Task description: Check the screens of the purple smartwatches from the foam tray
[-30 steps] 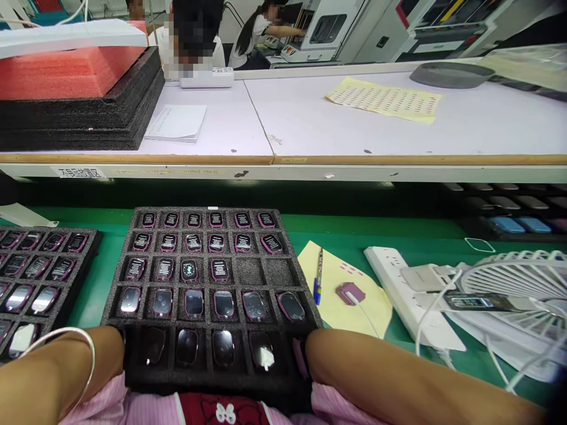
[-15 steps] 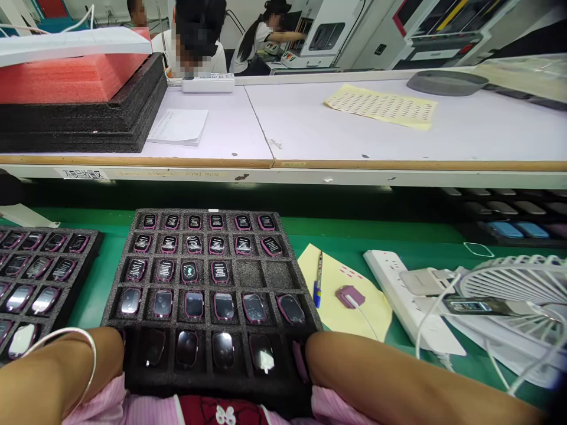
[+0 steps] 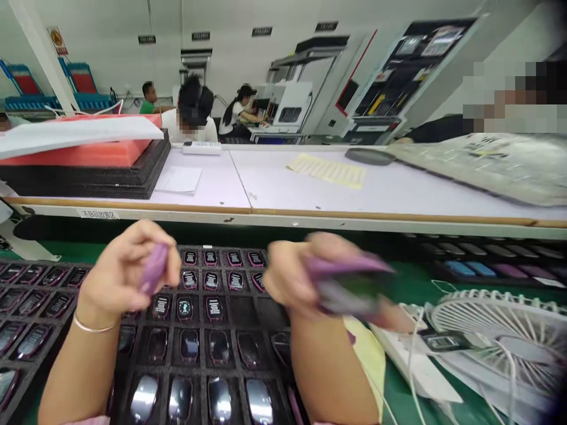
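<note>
My left hand (image 3: 119, 271), raised over the left part of the tray, is closed on a small purple watch body (image 3: 155, 268) without a strap. My right hand (image 3: 287, 274) is up over the tray's right side. Its fingers grip a purple-edged phone-like device (image 3: 354, 286), smeared by motion. Below both hands lies the black foam tray (image 3: 241, 366) with rows of purple-rimmed watch bodies (image 3: 219, 345). Some screens in the back rows are lit with white text; those nearer me are dark. Two pockets in the middle row at the right hold nothing.
A second watch tray (image 3: 38, 327) stands at left. To the right are a yellow sheet (image 3: 370, 360), a white power strip (image 3: 416, 366), a white fan (image 3: 500, 319) and loose cables. The shelf (image 3: 274, 189) ahead carries stacked foam (image 3: 80, 180). Several people are beyond it.
Both hands have come up from near my lap into view, each holding a purple item. The view has tilted upward, showing more of the room.
</note>
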Available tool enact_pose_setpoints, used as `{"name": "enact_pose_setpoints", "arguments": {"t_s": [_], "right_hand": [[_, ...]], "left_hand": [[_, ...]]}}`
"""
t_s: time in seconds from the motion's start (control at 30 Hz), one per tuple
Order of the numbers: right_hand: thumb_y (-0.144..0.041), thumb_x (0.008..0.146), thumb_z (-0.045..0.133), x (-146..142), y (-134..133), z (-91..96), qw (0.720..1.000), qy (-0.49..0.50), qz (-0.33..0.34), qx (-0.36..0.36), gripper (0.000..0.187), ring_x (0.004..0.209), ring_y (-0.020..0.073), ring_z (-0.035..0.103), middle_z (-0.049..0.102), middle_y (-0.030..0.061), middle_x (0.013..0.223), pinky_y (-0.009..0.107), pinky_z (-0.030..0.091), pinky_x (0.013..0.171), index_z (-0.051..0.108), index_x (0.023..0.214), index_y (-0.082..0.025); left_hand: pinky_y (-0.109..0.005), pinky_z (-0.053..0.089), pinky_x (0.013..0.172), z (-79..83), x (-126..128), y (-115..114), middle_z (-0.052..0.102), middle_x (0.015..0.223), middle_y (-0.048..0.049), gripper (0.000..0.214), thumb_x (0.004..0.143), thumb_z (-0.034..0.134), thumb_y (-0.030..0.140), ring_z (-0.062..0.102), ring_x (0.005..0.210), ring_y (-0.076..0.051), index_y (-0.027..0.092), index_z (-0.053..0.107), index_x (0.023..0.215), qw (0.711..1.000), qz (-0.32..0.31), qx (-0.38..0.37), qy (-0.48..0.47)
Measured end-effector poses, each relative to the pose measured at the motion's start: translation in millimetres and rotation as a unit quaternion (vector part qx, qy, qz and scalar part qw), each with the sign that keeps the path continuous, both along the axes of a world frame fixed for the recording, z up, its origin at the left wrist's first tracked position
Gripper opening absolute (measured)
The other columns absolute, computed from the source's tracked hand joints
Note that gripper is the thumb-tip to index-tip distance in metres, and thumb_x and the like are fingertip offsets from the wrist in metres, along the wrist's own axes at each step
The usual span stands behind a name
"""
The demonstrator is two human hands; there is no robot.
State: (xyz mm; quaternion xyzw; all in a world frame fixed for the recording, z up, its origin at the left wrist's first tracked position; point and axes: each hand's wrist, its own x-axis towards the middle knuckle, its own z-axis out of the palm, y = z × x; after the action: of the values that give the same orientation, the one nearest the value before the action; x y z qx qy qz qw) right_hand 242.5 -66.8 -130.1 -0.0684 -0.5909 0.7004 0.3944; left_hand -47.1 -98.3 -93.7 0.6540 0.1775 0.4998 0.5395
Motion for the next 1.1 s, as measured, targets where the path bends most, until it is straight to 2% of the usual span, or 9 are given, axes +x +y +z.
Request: {"name": "enact_pose_setpoints", "arguments": {"t_s": [0.03,0.17,0.27,0.37,0.43,0.53,0.67,0.87,1.1], "right_hand": [[-0.051,0.064,0.092,-9,12,5.3,0.999,0.037,-0.008,-0.003,0.062,0.051,0.0083,0.051,0.066,0.0022,0.091,0.02,0.043,0.046,0.068,0.118,-0.031],[-0.027,0.077,0.086,-39,30,12.4,0.993,0.014,-0.03,-0.113,0.054,0.061,0.0086,0.059,0.071,0.0066,0.107,0.022,0.052,0.059,0.064,0.126,-0.024],[-0.018,0.077,0.083,-47,23,0.8,0.983,-0.017,-0.033,-0.181,0.056,0.076,0.0131,0.068,0.071,0.0067,0.108,0.026,0.057,0.073,0.061,0.128,-0.022],[-0.016,0.075,0.08,-52,15,-15.4,0.976,-0.025,-0.045,-0.212,0.054,0.078,0.0162,0.071,0.072,0.0058,0.105,0.028,0.058,0.074,0.062,0.125,-0.021],[-0.015,0.075,0.078,-55,11,-23.7,0.975,-0.024,-0.065,-0.211,0.05,0.075,0.0157,0.07,0.072,0.0041,0.098,0.027,0.057,0.071,0.063,0.123,-0.021],[-0.014,0.075,0.076,-59,7,-30.4,0.975,-0.025,-0.094,-0.199,0.047,0.072,0.0148,0.068,0.07,0.0015,0.088,0.027,0.054,0.068,0.063,0.12,-0.021],[-0.015,0.074,0.076,-62,3,-33.0,0.974,-0.031,-0.122,-0.188,0.046,0.067,0.0127,0.065,0.068,0.0001,0.087,0.026,0.051,0.065,0.063,0.117,-0.021],[-0.02,0.075,0.078,-65,0,-34.4,0.972,-0.041,-0.158,-0.169,0.04,0.063,0.0104,0.059,0.064,-0.0001,0.09,0.025,0.046,0.06,0.064,0.113,-0.022],[-0.019,0.072,0.079,-68,0,-33.0,0.974,-0.054,-0.164,-0.148,0.043,0.059,0.0087,0.052,0.061,-0.0001,0.093,0.025,0.046,0.057,0.061,0.111,-0.022]], "left_hand": [[-0.019,0.043,0.052,2.3,5,6,0.067,0.077,-0.0009,0.048,0.07,0.087,0.029,0.061,0.064,-0.012,0.021,0.059,0.109,1.0,0.003,-0.011,0.022],[-0.02,0.048,0.067,-8.7,23,17,0.065,0.089,0.0002,0.046,0.072,0.079,0.013,0.061,0.077,-0.011,0.021,0.052,0.108,0.982,0.145,-0.089,0.086],[-0.023,0.05,0.071,-32.1,33,12,0.066,0.104,-0.0045,0.057,0.07,0.078,0.015,0.062,0.089,-0.015,0.02,0.049,0.118,0.967,0.195,-0.138,0.088],[-0.024,0.052,0.075,-51.2,40,5,0.064,0.118,-0.0096,0.066,0.069,0.077,0.018,0.063,0.101,-0.018,0.019,0.047,0.128,0.958,0.223,-0.165,0.074],[-0.025,0.053,0.076,-57.0,44,0,0.064,0.12,-0.0102,0.068,0.07,0.077,0.018,0.064,0.1,-0.019,0.019,0.047,0.131,0.957,0.229,-0.169,0.062],[-0.025,0.055,0.069,-57.8,47,-7,0.064,0.117,-0.0098,0.067,0.072,0.075,0.017,0.066,0.085,-0.015,0.02,0.049,0.133,0.958,0.222,-0.175,0.052],[-0.027,0.059,0.064,-56.3,48,-12,0.064,0.117,-0.01,0.062,0.077,0.07,0.019,0.067,0.069,-0.011,0.019,0.049,0.136,0.959,0.209,-0.19,0.031],[-0.031,0.063,0.067,-58.7,46,-12,0.066,0.11,-0.0075,0.055,0.085,0.062,0.024,0.072,0.07,-0.015,0.02,0.05,0.139,0.96,0.182,-0.211,-0.014],[-0.032,0.065,0.066,-58.7,47,-12,0.067,0.11,-0.0071,0.043,0.082,0.063,0.021,0.073,0.068,-0.015,0.018,0.058,0.125,0.957,0.187,-0.22,-0.016]]}}
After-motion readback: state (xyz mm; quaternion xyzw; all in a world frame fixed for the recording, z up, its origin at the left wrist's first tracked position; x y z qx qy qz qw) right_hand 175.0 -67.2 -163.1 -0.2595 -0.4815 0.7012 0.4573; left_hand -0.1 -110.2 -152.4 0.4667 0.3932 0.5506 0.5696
